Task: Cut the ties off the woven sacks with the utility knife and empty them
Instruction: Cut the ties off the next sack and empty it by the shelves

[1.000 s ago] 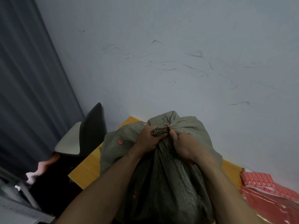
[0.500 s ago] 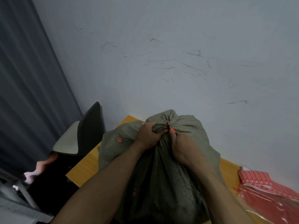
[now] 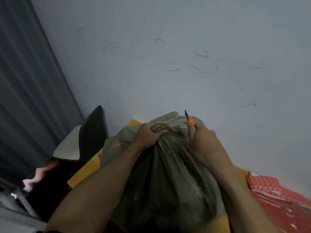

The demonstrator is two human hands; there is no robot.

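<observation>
Rt hand lifted off neck w/ utility knife gripped, blade up; lt hand fist-grips sack neck.

I see a scuffed pale wall filling the top and a dark curtain down the left edge. A black chair stands centre left, with a yellow table near it. Red packets are at lower right.
</observation>
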